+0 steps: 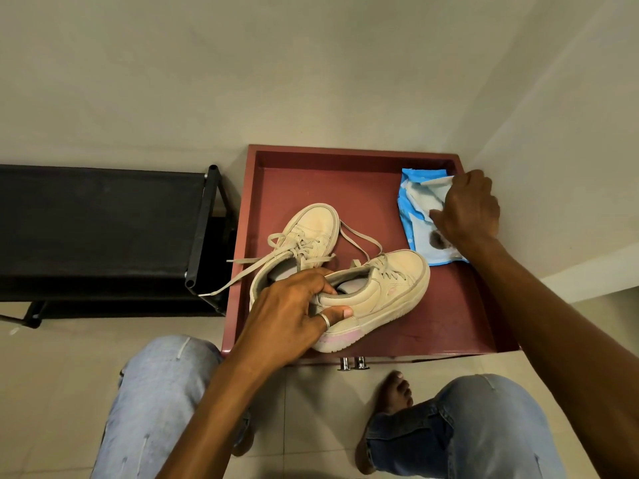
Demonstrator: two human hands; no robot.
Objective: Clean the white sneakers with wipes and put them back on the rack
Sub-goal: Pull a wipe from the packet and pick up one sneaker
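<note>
Two off-white sneakers lie on a dark red tray-like tabletop (pixel 432 326). The near sneaker (pixel 383 288) has a pink heel patch, and my left hand (pixel 294 316) grips its collar with fingers inside the opening and the thumb on the side. The far sneaker (pixel 311 233) lies just behind it, laces trailing left over the edge. A blue wipes pack (pixel 420 216) sits at the tray's back right. My right hand (pixel 466 209) rests on the pack, fingers curled at its opened flap, pinching a wipe (pixel 435 183).
A black fabric shoe rack (pixel 103 216) stands to the left of the tray against the wall. A wall corner closes in at the right. My knees in light jeans and a bare foot (pixel 394 392) are on the tiled floor in front.
</note>
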